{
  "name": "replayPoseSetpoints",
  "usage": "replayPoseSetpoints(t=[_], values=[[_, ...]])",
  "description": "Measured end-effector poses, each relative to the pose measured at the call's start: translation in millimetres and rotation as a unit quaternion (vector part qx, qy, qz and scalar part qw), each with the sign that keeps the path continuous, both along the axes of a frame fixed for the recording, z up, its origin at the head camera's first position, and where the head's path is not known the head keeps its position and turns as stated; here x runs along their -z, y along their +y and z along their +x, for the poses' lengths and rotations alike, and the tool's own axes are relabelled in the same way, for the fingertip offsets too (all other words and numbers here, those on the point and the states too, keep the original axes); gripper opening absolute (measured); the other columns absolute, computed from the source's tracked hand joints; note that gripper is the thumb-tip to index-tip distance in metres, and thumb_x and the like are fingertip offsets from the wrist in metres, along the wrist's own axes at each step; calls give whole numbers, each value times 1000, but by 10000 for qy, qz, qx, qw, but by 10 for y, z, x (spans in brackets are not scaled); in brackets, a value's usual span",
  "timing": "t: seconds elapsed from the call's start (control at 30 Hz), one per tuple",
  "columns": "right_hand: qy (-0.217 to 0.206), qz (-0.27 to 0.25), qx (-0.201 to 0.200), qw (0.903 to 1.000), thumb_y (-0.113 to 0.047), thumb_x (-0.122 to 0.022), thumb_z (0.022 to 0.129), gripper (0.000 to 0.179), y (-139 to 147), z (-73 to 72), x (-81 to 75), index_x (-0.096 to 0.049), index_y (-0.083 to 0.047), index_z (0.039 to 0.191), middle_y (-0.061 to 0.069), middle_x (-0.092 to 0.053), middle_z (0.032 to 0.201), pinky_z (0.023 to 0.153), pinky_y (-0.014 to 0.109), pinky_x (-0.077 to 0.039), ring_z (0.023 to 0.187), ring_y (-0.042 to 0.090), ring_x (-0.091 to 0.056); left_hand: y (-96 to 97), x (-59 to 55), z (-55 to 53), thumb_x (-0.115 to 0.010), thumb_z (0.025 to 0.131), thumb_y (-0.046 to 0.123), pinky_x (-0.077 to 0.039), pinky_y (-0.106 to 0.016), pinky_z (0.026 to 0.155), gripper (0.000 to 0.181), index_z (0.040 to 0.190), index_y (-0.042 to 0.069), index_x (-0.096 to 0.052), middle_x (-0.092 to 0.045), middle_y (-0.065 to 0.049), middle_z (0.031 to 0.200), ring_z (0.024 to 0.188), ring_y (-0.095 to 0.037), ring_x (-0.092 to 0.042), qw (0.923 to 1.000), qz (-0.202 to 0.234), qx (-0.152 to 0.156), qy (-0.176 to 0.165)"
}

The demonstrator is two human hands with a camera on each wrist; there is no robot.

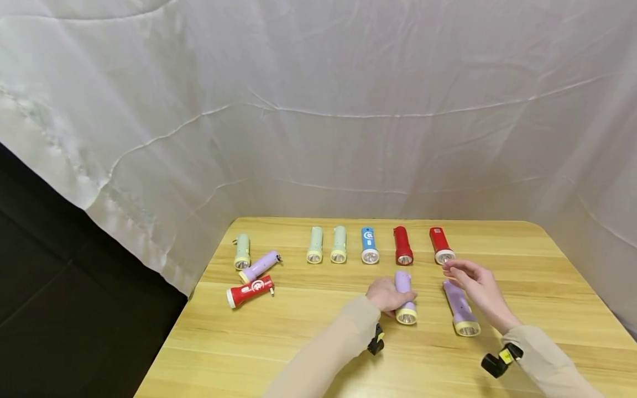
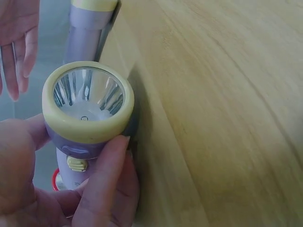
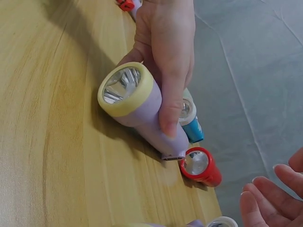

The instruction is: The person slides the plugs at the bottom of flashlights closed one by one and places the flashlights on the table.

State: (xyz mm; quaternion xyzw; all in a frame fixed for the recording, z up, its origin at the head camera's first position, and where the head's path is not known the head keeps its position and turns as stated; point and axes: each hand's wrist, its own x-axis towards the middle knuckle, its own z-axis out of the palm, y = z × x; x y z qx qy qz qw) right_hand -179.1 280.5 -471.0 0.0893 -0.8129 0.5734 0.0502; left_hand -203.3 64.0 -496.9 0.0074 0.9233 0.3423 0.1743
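My left hand [image 1: 385, 294] grips a purple flashlight [image 1: 403, 283] with a pale yellow head, its lens toward me. The left wrist view shows thumb and fingers around the purple flashlight [image 2: 78, 150], just below its yellow rim and by the yellow switch. To the right, my right hand [image 1: 479, 286] hovers with loosely bent fingers over the tail end of a second purple flashlight [image 1: 460, 307], which lies on the table. In the right wrist view the fingers of my right hand [image 3: 279, 198] are spread apart with nothing between them.
Along the back of the wooden table [image 1: 239, 354] lies a row: two pale green flashlights [image 1: 316, 240], a blue flashlight [image 1: 368, 240] and two red flashlights [image 1: 401, 240]. At the left lie a green flashlight [image 1: 243, 246], a purple flashlight [image 1: 261, 266] and a red flashlight [image 1: 251, 290]. Pale curtains [image 1: 378, 155] surround the back.
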Motion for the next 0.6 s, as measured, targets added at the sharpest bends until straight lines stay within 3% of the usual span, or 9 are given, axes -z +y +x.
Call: replayPoseSetpoints(t=[0.23, 0.6], values=[[-7, -48, -31, 10000, -17, -52, 106, 39, -10, -5, 15, -54, 15, 128, -31, -64, 100, 82, 14, -59, 97, -11, -64, 55, -10, -44, -75, 87, 47, -54, -24, 42, 41, 88, 8, -62, -64, -4, 68, 44, -14, -62, 9998, 23, 18, -191], [-97, 4, -26, 9999, -16, -51, 106, 39, -8, -5, 25, -54, 14, 129, -32, -63, 99, 82, 15, -59, 96, -9, -65, 93, 22, -58, -77, 85, 48, -55, -26, 44, 45, 92, 6, -63, -64, -6, 72, 48, -16, -63, 9990, 129, -285, -327]])
